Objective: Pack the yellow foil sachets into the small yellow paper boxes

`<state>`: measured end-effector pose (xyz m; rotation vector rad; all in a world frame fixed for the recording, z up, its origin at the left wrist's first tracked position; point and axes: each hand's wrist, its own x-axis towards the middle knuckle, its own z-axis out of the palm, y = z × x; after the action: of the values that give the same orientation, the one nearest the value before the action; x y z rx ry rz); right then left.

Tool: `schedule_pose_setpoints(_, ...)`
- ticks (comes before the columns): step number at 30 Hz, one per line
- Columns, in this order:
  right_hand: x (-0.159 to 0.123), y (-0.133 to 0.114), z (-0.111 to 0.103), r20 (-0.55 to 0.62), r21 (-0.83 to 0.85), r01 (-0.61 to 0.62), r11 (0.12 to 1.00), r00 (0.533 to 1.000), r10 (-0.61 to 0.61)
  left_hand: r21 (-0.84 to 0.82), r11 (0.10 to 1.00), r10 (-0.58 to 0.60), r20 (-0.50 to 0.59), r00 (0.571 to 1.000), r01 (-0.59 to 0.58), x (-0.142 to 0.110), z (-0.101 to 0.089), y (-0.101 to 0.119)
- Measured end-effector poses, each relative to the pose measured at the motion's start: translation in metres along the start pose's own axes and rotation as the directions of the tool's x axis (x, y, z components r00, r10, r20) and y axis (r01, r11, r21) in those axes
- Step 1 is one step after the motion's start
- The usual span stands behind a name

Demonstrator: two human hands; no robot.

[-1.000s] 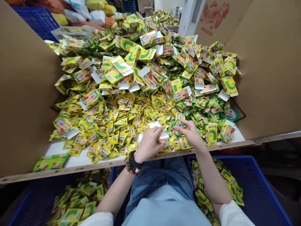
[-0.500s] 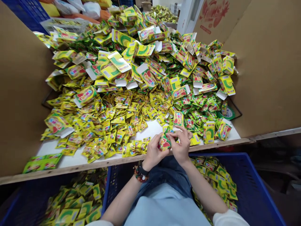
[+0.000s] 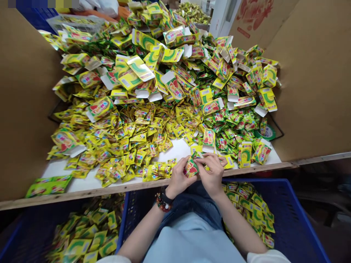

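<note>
I have the small yellow-and-green printed card carton (image 3: 190,167) just over the near edge of the worktop, tilted in the left hand (image 3: 180,178), whose fingers and thumb are closed around its sides. The right hand (image 3: 211,171) is bent in at the carton's upper end, thumb and fingertips nearly together; I can't tell whether they are closed on a flap, a sachet or nothing.

I judge the carton very light, its thin card stiff along the folds but easy to crush on the broad faces, and a bit slick from its glossy print. I would take it by the long side edges, with light pressure, leaving the end flaps free.

Just beyond, a similar carton with a white flap (image 3: 209,138) stands near the right hand. Around a bare patch of the white, wood-edged worktop (image 3: 179,149), glossy yellow sachets (image 3: 117,146) spread to the left and shiny green sachets (image 3: 233,126) to the right. Behind them rises a loose heap of open-ended cartons (image 3: 172,69).

Farther out, brown cardboard walls (image 3: 315,80) close off both sides, and blue plastic crates (image 3: 297,208) holding more cartons sit below, either side of the lap.
</note>
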<state>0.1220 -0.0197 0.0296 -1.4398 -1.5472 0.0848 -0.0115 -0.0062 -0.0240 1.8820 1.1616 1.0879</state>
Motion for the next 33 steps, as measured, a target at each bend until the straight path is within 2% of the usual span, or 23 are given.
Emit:
schedule_pose_setpoints(4, -0.006, -0.007, -0.005, 0.11, -0.01, 0.017, 1.0, 0.994, -0.016, 0.028, 1.0, -0.006, -0.076, 0.997, 0.008, -0.002, 0.0, 0.001)
schedule_pose_setpoints(8, -0.006, -0.008, -0.008, 0.14, -0.085, 0.066, 0.994, 0.989, -0.054, 0.077, 0.995, 0.074, -0.113, 0.991, -0.066, -0.005, 0.008, 0.003)
schedule_pose_setpoints(10, -0.006, -0.008, -0.007, 0.202, -0.068, 0.059, 0.996, 0.978, -0.044, 0.101, 0.991, 0.106, -0.144, 0.984, -0.092, -0.007, 0.013, 0.003)
schedule_pose_setpoints(15, -0.008, -0.004, -0.011, 0.397, 0.089, -0.096, 0.991, 0.916, 0.053, 0.168, 0.984, 0.092, -0.194, 0.977, -0.06, -0.016, 0.02, 0.002)
schedule_pose_setpoints(17, -0.009, -0.001, -0.012, 0.342, 0.227, -0.208, 0.951, 0.932, 0.121, 0.177, 0.984, 0.056, -0.212, 0.976, -0.018, -0.018, 0.021, 0.002)
schedule_pose_setpoints(19, -0.011, 0.005, -0.009, 0.271, 0.387, -0.355, 0.851, 0.926, 0.263, 0.185, 0.983, 0.042, -0.235, 0.971, 0.002, -0.019, 0.022, 0.002)
schedule_pose_setpoints(20, -0.012, 0.007, -0.006, 0.295, 0.457, -0.439, 0.774, 0.895, 0.334, 0.198, 0.98, 0.072, -0.244, 0.967, -0.023, -0.02, 0.024, 0.001)
schedule_pose_setpoints(21, -0.013, 0.009, -0.003, 0.37, 0.503, -0.527, 0.685, 0.848, 0.38, 0.218, 0.973, 0.126, -0.248, 0.96, -0.072, -0.021, 0.025, 0.0)
schedule_pose_setpoints(23, -0.016, 0.011, 0.003, 0.567, 0.509, -0.673, 0.537, 0.731, 0.379, 0.257, 0.947, 0.253, -0.226, 0.941, -0.193, -0.022, 0.028, -0.004)
schedule_pose_setpoints(24, -0.018, 0.011, 0.005, 0.626, 0.493, -0.707, 0.508, 0.693, 0.357, 0.271, 0.933, 0.298, -0.209, 0.931, -0.238, -0.023, 0.03, -0.006)
schedule_pose_setpoints(25, -0.02, 0.01, 0.006, 0.647, 0.48, -0.706, 0.52, 0.686, 0.334, 0.281, 0.924, 0.32, -0.197, 0.927, -0.26, -0.024, 0.031, -0.008)
schedule_pose_setpoints(26, -0.022, 0.008, 0.006, 0.637, 0.475, -0.673, 0.567, 0.708, 0.306, 0.285, 0.925, 0.313, -0.194, 0.93, -0.252, -0.024, 0.031, -0.009)
schedule_pose_setpoints(28, -0.025, 0.004, 0.005, 0.565, 0.478, -0.527, 0.703, 0.797, 0.213, 0.275, 0.944, 0.244, -0.208, 0.947, -0.182, -0.025, 0.031, -0.009)
schedule_pose_setpoints(30, -0.028, 0.001, 0.004, 0.48, 0.467, -0.372, 0.802, 0.869, 0.123, 0.259, 0.957, 0.185, -0.206, 0.961, -0.129, -0.024, 0.03, -0.006)
schedule_pose_setpoints(31, -0.029, 0.001, 0.004, 0.44, 0.453, -0.327, 0.829, 0.891, 0.111, 0.253, 0.96, 0.17, -0.19, 0.967, -0.119, -0.023, 0.03, -0.004)
schedule_pose_setpoints(33, -0.029, 0.001, 0.005, 0.387, 0.417, -0.322, 0.85, 0.909, 0.154, 0.248, 0.961, 0.164, -0.155, 0.974, -0.123, -0.022, 0.028, 0.0)
